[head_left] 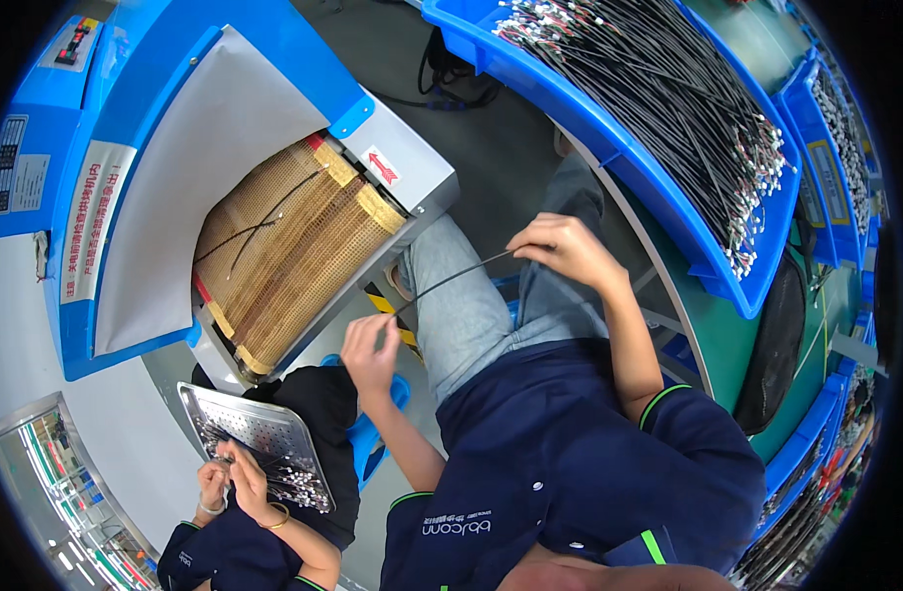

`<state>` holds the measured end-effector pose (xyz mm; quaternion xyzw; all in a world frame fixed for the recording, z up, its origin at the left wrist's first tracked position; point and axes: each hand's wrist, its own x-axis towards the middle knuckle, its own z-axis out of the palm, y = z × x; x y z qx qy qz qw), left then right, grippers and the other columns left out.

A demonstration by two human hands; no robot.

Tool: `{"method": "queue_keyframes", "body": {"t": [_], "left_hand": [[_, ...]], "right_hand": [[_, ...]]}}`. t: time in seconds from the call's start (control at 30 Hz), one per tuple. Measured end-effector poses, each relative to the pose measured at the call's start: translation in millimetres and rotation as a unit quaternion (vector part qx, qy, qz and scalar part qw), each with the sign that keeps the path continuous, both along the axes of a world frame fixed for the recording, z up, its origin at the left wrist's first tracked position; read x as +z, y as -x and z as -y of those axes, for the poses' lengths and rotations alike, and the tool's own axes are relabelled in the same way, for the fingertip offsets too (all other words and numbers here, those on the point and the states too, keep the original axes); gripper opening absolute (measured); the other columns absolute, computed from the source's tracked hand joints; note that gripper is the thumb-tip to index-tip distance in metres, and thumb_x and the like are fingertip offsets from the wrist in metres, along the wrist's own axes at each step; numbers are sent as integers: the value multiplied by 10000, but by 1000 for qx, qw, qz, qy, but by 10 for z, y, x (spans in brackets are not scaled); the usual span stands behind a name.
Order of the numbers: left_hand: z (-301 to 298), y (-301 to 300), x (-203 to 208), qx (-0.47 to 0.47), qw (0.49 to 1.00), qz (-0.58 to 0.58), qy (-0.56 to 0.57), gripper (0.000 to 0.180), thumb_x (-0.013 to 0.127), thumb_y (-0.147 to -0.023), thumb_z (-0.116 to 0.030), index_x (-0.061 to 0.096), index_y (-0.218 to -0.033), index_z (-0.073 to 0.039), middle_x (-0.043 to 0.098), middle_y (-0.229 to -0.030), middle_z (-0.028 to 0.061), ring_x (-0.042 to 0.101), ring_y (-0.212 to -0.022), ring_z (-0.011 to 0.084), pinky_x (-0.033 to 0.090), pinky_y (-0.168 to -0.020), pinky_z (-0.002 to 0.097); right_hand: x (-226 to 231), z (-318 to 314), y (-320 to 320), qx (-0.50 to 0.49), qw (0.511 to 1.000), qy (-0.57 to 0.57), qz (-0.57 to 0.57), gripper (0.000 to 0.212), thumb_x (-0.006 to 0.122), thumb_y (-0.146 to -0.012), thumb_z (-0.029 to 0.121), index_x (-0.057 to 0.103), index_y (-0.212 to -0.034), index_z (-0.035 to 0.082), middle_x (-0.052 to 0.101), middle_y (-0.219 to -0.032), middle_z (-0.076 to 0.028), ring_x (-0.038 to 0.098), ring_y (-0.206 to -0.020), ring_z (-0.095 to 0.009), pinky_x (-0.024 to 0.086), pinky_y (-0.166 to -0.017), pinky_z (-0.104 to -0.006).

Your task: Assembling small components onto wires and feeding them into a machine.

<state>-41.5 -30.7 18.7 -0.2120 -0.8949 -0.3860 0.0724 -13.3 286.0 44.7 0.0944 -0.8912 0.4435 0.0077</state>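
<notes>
A thin black cable [450, 281] is stretched between my hands above my lap. My left hand [370, 352] pinches its lower left end, beside the front edge of the conveyor. The upper right end sits between the fingertips of my right hand [570, 252], which is raised higher. Both ends of the cable are covered by my fingers. On the brown mesh conveyor belt [294, 251] to the left, a few dark cables [259, 225] lie crossed, apart from my hands.
The blue and grey machine [200, 148] houses the belt. At the right, a blue bin [629, 138] full of black cables stands on a green-topped table [712, 335]. Lower left, a co-worker's hands [237, 481] are over a perforated metal tray [274, 419] of cables.
</notes>
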Motion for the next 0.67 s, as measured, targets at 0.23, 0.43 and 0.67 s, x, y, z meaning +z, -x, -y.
{"method": "queue_keyframes", "body": {"t": [0.23,0.43,0.67], "left_hand": [[110,-17,-162,34,999,9,1,115,665,-728,45,639,-832,3,635,-792,104,578,-692,217,468,-679,310],[31,-44,-148,25,999,22,3,120,662,-726,50,638,-835,5,633,-786,106,580,-688,219,469,-676,309],[16,-48,-218,17,999,38,19,124,671,-721,44,642,-833,-2,636,-793,111,586,-691,227,476,-682,319]], "right_hand": [[-118,-178,-14,-28,999,-3,28,88,690,-780,71,651,-845,27,649,-788,-73,614,-733,-208,484,-647,-322],[-192,-112,9,-1,999,-19,-29,127,706,-755,110,652,-854,53,626,-767,-69,615,-706,-252,495,-628,-337],[-222,-115,7,-11,999,-43,-6,132,691,-766,136,663,-888,91,646,-795,-58,628,-764,-251,498,-647,-350]]}}
